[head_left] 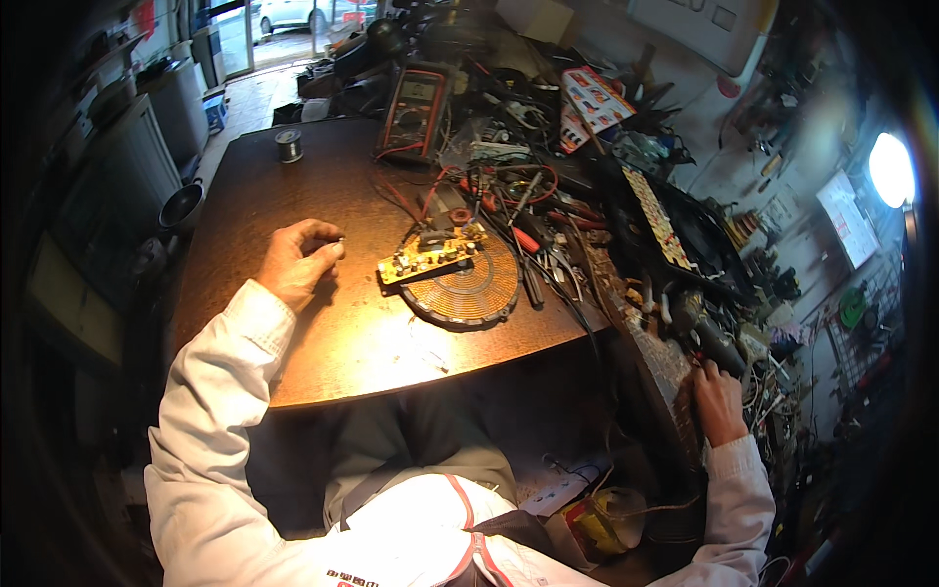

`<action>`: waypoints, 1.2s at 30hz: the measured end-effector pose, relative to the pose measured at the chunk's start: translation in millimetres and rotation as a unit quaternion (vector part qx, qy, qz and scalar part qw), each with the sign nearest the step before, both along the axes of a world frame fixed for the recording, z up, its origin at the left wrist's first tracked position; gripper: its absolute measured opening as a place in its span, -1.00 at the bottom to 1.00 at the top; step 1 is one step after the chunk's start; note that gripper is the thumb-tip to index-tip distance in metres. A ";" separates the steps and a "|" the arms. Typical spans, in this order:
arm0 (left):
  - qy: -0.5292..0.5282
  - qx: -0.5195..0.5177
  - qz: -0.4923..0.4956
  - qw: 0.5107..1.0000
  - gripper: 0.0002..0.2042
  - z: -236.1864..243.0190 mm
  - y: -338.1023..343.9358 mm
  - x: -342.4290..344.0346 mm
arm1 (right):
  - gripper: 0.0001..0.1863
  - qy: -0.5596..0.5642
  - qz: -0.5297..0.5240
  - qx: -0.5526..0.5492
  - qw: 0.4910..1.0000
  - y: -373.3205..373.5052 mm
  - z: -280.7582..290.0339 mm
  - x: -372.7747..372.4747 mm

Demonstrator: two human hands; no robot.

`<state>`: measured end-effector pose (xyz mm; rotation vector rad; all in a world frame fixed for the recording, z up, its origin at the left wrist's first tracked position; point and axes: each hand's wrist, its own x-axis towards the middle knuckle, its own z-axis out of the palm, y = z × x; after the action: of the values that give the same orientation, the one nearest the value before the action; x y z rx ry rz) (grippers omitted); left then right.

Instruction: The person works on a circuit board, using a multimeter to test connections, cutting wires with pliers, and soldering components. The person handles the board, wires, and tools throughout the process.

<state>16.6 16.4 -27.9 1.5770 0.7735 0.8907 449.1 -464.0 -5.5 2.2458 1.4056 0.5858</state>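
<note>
Over the left part of the wooden table, my left hand (296, 264) pinches a tiny pale piece between thumb and fingertips; it is too small to name. To the right of that hand lies a yellow circuit board (430, 256) with small parts on it. The board rests tilted on a round, flat coil disc (465, 292). Far to the right, my right hand (721, 403) reaches into the clutter beside a dark, rounded tool (708, 331). Its fingers are bent together at the tool's lower end, and what they grip is hidden.
A multimeter (413, 112) with red leads stands at the back of the table (235, 215), near a solder spool (289, 146). Pliers and screwdrivers (528, 240) crowd the disc's right side. A black housing with a long board (657, 217) leans farther right, by a bright lamp (891, 169).
</note>
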 end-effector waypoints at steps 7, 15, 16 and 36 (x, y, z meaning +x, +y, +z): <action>0.016 0.016 -0.014 1.000 -0.81 1.3 -0.9 0.7 | -0.72 -0.012 0.025 0.179 0.983 -44.6 1.3 1.1; 0.019 0.017 -0.012 1.000 -0.82 1.9 -0.6 -0.1 | -0.78 -0.002 -0.108 0.361 0.926 -112.1 28.2 59.5; 0.016 0.015 -0.011 1.000 -0.82 2.6 -0.9 0.7 | -0.77 0.002 -0.116 0.398 0.910 -131.3 33.3 77.3; -0.370 -0.163 -0.288 0.868 -0.83 17.0 15.5 -25.8 | -0.63 0.347 0.505 0.485 0.624 337.1 64.7 -206.5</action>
<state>-9.2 32.0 -11.0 0.9460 -0.1084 0.7702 242.6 -126.9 59.2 2.1704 3.5490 1.0388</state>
